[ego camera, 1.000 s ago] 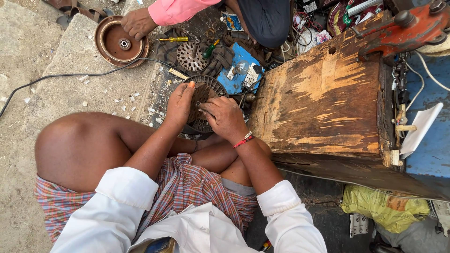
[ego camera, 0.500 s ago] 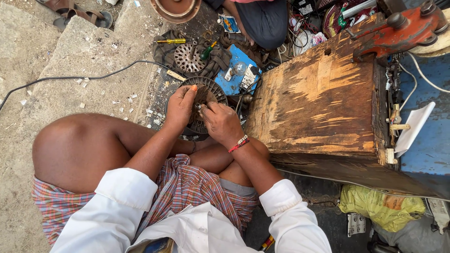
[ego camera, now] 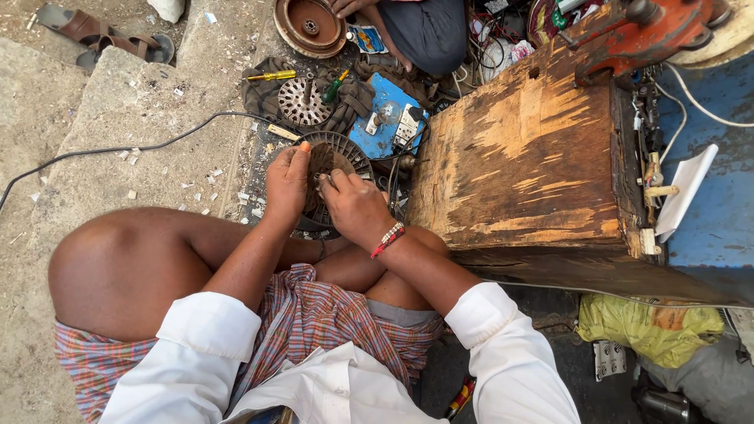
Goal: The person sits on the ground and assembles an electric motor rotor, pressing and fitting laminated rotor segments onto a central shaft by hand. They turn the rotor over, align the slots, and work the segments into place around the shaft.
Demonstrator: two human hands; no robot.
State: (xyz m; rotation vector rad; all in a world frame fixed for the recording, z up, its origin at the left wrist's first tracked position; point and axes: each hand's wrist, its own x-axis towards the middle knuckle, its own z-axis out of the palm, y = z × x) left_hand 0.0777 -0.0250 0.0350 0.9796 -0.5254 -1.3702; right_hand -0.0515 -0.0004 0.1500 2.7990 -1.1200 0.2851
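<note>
The left hand grips the rim of a round finned metal part, fingers curled and pinched together at its top edge. The right hand rests on the part's centre, fingers bent close and nearly closed on something small that cannot be made out. The part sits on the ground between the knees, just beside a wooden box.

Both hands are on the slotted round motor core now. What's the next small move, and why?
Probably keep the left hand steadying the round slotted core while the right hand works its fingertips further along the copper-brown windings. Both hands already sit on its near side, and the far slots look untouched.
</note>
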